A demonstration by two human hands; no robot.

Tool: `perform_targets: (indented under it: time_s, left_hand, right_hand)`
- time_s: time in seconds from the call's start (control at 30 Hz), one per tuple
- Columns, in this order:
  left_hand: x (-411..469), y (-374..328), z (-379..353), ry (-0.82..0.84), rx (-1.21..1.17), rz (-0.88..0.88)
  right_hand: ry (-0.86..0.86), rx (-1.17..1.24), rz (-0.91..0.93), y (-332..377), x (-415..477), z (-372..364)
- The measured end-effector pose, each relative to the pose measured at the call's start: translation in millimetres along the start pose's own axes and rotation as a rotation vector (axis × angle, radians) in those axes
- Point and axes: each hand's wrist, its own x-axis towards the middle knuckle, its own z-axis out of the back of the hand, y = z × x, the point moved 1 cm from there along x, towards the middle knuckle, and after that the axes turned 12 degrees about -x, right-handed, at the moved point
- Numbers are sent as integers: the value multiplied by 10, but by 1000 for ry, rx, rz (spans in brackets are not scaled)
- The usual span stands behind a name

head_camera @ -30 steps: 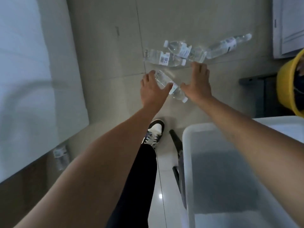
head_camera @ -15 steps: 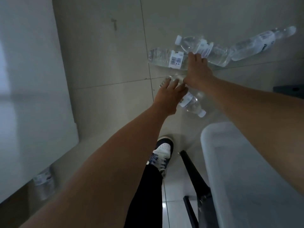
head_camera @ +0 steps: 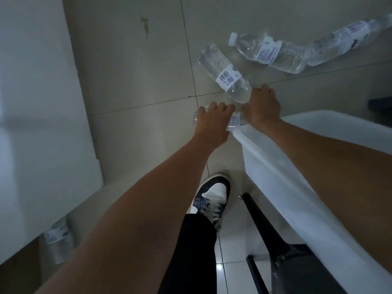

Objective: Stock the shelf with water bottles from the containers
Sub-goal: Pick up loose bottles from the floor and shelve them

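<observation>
Left grip [head_camera: 214, 122] curls round a clear plastic water bottle [head_camera: 234, 120] on the grey tiled floor [head_camera: 137, 81] at frame centre; right grip [head_camera: 264, 107] clasps a second bottle [head_camera: 224, 75] by the neck. Two further bottles [head_camera: 271, 53] [head_camera: 343, 41] lie upper right, unstocked.

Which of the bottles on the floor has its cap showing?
The middle bottle at the top, untouched, white cap pointing left. The others' caps are hidden by the left hand and right hand or out of frame.

Bare forearms, black trouser leg [head_camera: 191, 251], navy-and-white laced sneaker [head_camera: 213, 195].
</observation>
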Motion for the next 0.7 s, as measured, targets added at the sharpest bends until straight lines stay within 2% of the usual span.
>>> perform_targets:
  time_s: [0.2,0.37,0.7]
  left_hand:
    - [-181,-25,89,-119,-247,217]
    - [-400,-113,230,-264,-608,455]
    - [-1119,-594,1028,-338,-764,356]
  right_hand:
    - [-165,221,45,-28,-176,181]
    - [-247,338,85,30,-295,559]
    - [-404,521,109,-184,-1011,1662]
